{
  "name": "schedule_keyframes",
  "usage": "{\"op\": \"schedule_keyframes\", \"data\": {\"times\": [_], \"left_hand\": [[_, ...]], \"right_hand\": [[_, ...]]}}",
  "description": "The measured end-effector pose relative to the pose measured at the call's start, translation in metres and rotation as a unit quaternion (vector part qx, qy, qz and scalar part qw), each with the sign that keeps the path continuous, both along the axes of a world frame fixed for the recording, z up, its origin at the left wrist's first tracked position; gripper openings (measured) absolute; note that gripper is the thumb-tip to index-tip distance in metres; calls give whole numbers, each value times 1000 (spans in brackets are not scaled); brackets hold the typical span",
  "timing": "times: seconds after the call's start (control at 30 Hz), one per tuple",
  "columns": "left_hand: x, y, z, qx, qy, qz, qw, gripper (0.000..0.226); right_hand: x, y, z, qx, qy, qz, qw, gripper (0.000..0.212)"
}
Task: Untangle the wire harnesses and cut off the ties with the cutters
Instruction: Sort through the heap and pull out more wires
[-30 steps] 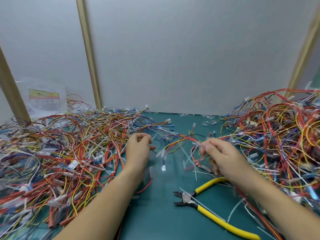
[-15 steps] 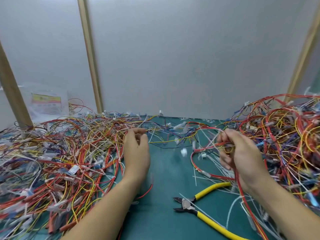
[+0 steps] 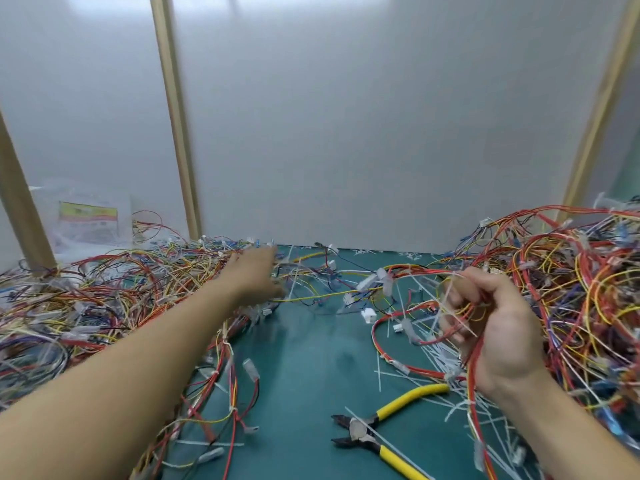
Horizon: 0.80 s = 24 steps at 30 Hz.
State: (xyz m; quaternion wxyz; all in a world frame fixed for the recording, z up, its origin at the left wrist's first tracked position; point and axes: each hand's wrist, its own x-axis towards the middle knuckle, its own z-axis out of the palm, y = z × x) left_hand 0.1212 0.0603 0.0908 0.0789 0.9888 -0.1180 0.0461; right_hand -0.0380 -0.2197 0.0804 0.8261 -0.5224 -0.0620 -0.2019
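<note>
- Two hands: left hand (image 3: 256,275), right hand (image 3: 498,323).
- One pair of cutters (image 3: 360,431).
- Two wire harness heaps: left heap (image 3: 104,299), right heap (image 3: 571,289).
- Three wooden posts (image 3: 20,209) (image 3: 175,116) (image 3: 595,116).
- One plastic bag (image 3: 86,220).

You have a single view, from the wide-angle camera on your head, facing forward and down over the green surface (image 3: 304,386) to the white back panel (image 3: 346,133). It sits close: your left hand (image 3: 258,275) and right hand (image 3: 498,323) fall mid-frame.

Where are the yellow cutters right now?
In the head view, the yellow cutters lie on the green mat, low and right of centre, just below the right hand and beside loose white ties.
</note>
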Motion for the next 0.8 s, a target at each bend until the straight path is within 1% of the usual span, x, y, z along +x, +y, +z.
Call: {"op": "schedule_keyframes", "data": {"times": [0.03,0.07,0.1,0.13,0.17,0.2,0.23,0.27,0.3,0.33,0.37,0.4,0.47,0.53,0.6,0.67,0.7,0.73,0.77,0.8], "left_hand": [[2,8,0,32,36,-9,999,48],[5,14,1,43,40,-17,998,29],[7,19,3,28,23,-22,999,24],[10,23,8,-4,-4,-25,1000,27],[8,25,15,-44,-23,-24,998,29],[6,25,23,-70,-52,-24,996,31],[3,24,32,-67,-91,-23,993,33],[1,24,40,-41,-138,-22,989,36],[-2,24,48,-22,-176,-16,984,39],[-7,25,56,-27,-204,-13,978,40],[-10,26,62,-54,-214,-12,975,39],[-12,29,68,-90,-212,-13,973,36],[-16,35,73,-162,-189,-17,968,32],[-18,43,72,-242,-166,-25,956,34],[-17,55,70,-321,-175,1,931,39],[-17,75,68,-415,-196,68,886,40],[-18,86,65,-442,-191,102,870,38],[-19,95,60,-449,-164,125,870,36],[-20,101,55,-429,-117,139,885,36],[-21,103,50,-390,-64,151,906,38]], "right_hand": [[0,-2,-1,-4,0,-13,1000,39],[1,-3,-3,-17,-1,-24,1000,38],[1,-3,-6,-41,-2,-32,999,37],[1,-1,-8,-83,-4,-39,996,35],[2,2,-12,-146,-3,-44,988,34],[4,6,-15,-224,1,-47,973,34],[5,11,-20,-309,5,-43,950,36],[7,17,-25,-393,5,-32,919,38],[9,23,-32,-470,7,-21,882,37],[10,28,-37,-535,14,-10,845,34],[11,31,-41,-577,29,-1,816,31],[11,34,-44,-596,48,6,801,29],[14,37,-45,-608,78,-7,790,28],[18,35,-39,-606,88,-68,788,30],[25,23,-31,-561,111,-141,808,30],[29,2,-22,-499,153,-184,833,32],[29,-9,-19,-470,171,-190,845,32],[28,-19,-17,-443,179,-187,858,31],[26,-25,-17,-416,180,-177,874,31],[23,-28,-18,-391,176,-162,888,30]]}}
